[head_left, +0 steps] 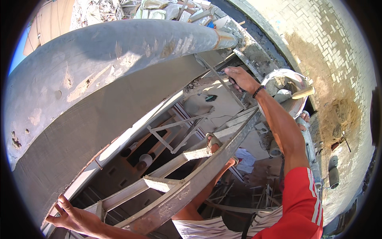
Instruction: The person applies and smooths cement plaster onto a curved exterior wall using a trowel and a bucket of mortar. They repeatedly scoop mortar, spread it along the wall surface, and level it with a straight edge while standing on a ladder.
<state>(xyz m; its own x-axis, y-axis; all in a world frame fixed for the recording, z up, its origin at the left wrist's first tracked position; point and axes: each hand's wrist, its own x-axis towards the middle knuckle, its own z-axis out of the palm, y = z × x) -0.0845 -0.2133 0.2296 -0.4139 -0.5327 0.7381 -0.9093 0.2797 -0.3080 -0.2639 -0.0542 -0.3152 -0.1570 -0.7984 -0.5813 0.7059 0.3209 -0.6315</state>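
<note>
My left hand [79, 220] is at the lower left, its fingers spread at the lower edge of a wet-looking grey plastered band [115, 105]. Nothing shows in it. Farther off, my right hand [242, 79] is closed around a dark handle. Beside that hand runs a long, narrow, flat tool [214, 73], seen nearly edge-on, at the far end of the band; the handle seems to belong to it. Close to my right wrist is a white bucket [284, 72] of grey mortar, with a wooden-handled tool [303, 93] lying across its rim.
A thick rounded concrete beam [131, 47] curves above the band. Below me a ladder [195, 191] slopes across, a sandaled foot [213, 143] on its rung. A deep drop with planks and a white pail [146, 160] opens beneath. Rubble [167, 10] lies beyond; paving [330, 44] is at right.
</note>
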